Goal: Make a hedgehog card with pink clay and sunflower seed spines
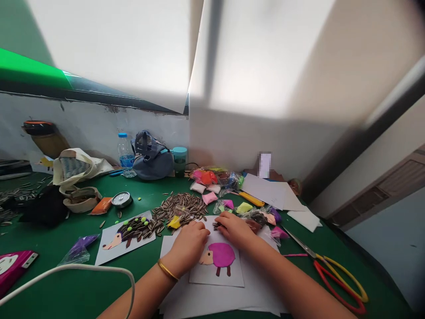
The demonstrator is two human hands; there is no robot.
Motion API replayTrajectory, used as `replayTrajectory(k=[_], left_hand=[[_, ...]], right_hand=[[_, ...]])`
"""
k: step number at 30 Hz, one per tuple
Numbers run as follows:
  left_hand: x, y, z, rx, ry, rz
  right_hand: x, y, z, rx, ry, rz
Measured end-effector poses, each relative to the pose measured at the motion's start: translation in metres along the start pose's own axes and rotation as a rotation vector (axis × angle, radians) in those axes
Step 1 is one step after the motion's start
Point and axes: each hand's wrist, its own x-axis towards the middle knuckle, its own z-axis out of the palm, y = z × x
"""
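A white card [195, 277] with a pink clay animal [223, 255], beige face and brown legs lies on larger white sheets. Over the card's upper left edge is my left hand [192, 241], its fingers curled together; what they hold, if anything, is hidden. At the upper right edge my right hand [232, 228] bends over a few dark striped seeds, with thumb and fingers somewhat apart. A heap of sunflower seeds [186, 204] lies just beyond my hands. Left of them rests a second card [102, 252] showing a hedgehog covered with seeds and green dots.
Scissors [314, 254] lie at the right. Clay packets [209, 197] and a yellow cutter [251, 198] lie behind my hands. A bottle [126, 159], a blue bag [152, 164] and a cup [179, 161] stand along the wall. A white cable [83, 267] crosses the lower left.
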Motion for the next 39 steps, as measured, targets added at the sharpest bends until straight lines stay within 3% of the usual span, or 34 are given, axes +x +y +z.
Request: replayTrajectory(k=[5, 10, 13, 20, 25, 30, 35, 39], left_hand=[[-0.007, -0.008, 0.006, -0.029, 0.004, -0.034], [-0.009, -0.014, 0.020, -0.135, 0.051, -0.066], [-0.007, -0.016, 0.024, -0.190, 0.066, -0.070], [-0.005, -0.016, 0.029, -0.206, 0.105, -0.058], [-0.011, -0.020, 0.026, -0.231, 0.104, -0.035], [-0.015, -0.029, 0.013, -0.215, 0.057, 0.029], [-0.015, -0.028, 0.014, -0.183, 0.042, 0.022], [-0.015, -0.027, 0.019, -0.179, 0.067, 0.005]], right_hand=[[-0.006, 0.011, -0.005, 0.120, 0.064, 0.010], [-0.015, 0.016, -0.014, 0.121, 0.139, 0.149], [-0.018, 0.014, -0.016, 0.065, 0.128, 0.217], [-0.004, 0.003, -0.007, -0.084, 0.048, 0.141], [0.004, 0.001, -0.002, -0.150, 0.014, 0.184], [-0.007, 0.001, -0.002, -0.175, 0.133, 0.170], [-0.028, 0.000, -0.005, -0.025, 0.131, 0.328], [-0.048, 0.004, 0.000, 0.234, 0.137, 0.338]])
